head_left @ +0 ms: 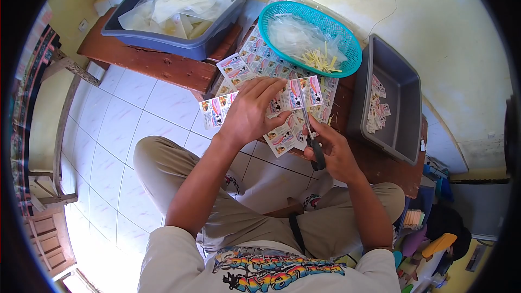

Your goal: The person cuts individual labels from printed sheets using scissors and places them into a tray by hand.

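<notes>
My left hand [251,107] is closed on a strip of printed paper labels [215,109], which sticks out on both sides of it. In my right hand [337,154] is a pair of scissors [317,153] with dark handles. The blades point up and meet the strip between two labels near its right end. More label sheets [281,139] lie under and just below my hands, partly covered by them. Another label piece [234,68] rests beyond my left hand.
A teal basket [354,49] holds clear plastic bags and thin yellowish strips. To the right, a grey tub [402,114] contains cut labels [378,109]. A blue-grey tub [157,44] with plastic bags stands on a brown wooden bench [182,74] at the left.
</notes>
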`<action>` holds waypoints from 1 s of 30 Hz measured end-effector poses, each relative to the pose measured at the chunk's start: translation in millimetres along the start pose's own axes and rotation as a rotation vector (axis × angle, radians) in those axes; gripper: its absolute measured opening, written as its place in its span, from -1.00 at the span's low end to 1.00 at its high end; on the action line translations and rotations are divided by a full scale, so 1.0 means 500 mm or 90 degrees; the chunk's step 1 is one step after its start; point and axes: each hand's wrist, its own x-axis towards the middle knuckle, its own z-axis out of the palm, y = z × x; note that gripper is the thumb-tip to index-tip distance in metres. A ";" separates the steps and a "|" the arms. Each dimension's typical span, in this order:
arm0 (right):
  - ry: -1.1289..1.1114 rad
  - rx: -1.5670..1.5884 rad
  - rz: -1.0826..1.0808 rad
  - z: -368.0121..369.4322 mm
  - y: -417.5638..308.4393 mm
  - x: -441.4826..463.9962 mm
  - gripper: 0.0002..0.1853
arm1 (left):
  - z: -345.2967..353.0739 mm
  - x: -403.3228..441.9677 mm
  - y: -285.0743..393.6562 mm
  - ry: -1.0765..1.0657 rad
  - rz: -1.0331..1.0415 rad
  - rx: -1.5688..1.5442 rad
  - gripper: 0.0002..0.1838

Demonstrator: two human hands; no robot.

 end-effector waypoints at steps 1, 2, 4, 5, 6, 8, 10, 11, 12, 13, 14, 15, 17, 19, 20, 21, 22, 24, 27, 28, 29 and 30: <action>0.000 -0.006 -0.005 -0.001 0.002 0.001 -0.09 | 0.000 0.001 0.000 -0.002 -0.002 -0.001 -0.25; -0.001 -0.012 -0.010 -0.001 0.003 0.001 -0.10 | -0.001 0.001 0.000 -0.003 -0.004 -0.003 -0.25; 0.000 -0.013 -0.005 0.001 -0.001 0.000 -0.11 | -0.002 0.000 0.001 -0.002 -0.003 -0.002 -0.26; 0.001 -0.014 0.000 0.001 -0.003 0.000 -0.11 | -0.002 0.000 0.001 -0.001 -0.002 -0.001 -0.26; 0.001 -0.014 0.000 0.001 -0.002 0.001 -0.11 | -0.001 0.000 0.000 -0.001 -0.003 -0.001 -0.26; 0.001 -0.010 -0.010 0.002 -0.001 0.001 -0.11 | 0.000 0.000 -0.001 -0.001 -0.001 -0.001 -0.26; 0.001 -0.011 -0.010 0.002 0.000 0.001 -0.11 | 0.000 0.000 0.000 0.002 0.000 0.001 -0.27; 0.001 -0.012 -0.011 0.002 0.001 0.001 -0.11 | 0.000 0.000 0.000 0.004 0.001 0.003 -0.27; 0.001 -0.012 -0.011 0.002 0.001 0.001 -0.11 | 0.000 0.000 0.000 0.004 0.001 0.004 -0.27; 0.001 -0.010 -0.010 0.001 0.002 0.001 -0.11 | 0.000 0.000 0.000 0.003 0.001 0.004 -0.27; 0.001 -0.009 -0.010 0.001 0.003 0.001 -0.11 | 0.000 0.000 0.000 0.001 0.001 0.004 -0.27; 0.001 -0.009 -0.010 0.001 0.003 0.000 -0.11 | 0.000 0.000 -0.001 0.001 0.001 0.004 -0.27; 0.002 -0.003 -0.010 0.002 0.002 0.001 -0.12 | 0.000 -0.001 -0.001 0.000 0.003 0.005 -0.27; 0.003 -0.005 -0.010 0.004 -0.001 0.000 -0.12 | 0.000 0.000 -0.001 0.001 0.002 0.005 -0.27; 0.004 -0.006 -0.009 0.005 -0.002 0.000 -0.12 | 0.000 0.000 0.000 0.002 0.001 0.005 -0.27; 0.004 -0.007 -0.009 0.004 0.003 0.001 -0.12 | 0.000 0.000 0.000 0.002 0.001 0.005 -0.27; 0.005 -0.013 -0.019 0.002 0.013 0.002 -0.10 | 0.000 0.000 0.000 0.003 0.000 0.006 -0.27; 0.006 -0.019 -0.029 0.002 0.017 0.003 -0.08 | 0.001 -0.001 -0.001 0.004 -0.001 0.007 -0.27; 0.007 -0.015 -0.014 0.002 0.016 0.003 -0.08 | 0.001 -0.002 -0.002 0.003 -0.001 0.004 -0.27; 0.009 -0.013 -0.018 0.001 0.018 0.003 -0.09 | 0.001 -0.002 -0.002 0.000 0.000 0.006 -0.26; 0.011 -0.012 -0.022 0.001 0.020 0.003 -0.09 | 0.002 -0.002 -0.002 -0.002 0.001 0.008 -0.25; 0.011 -0.013 -0.022 0.001 0.022 0.003 -0.09 | 0.002 -0.002 -0.002 -0.002 0.000 0.008 -0.25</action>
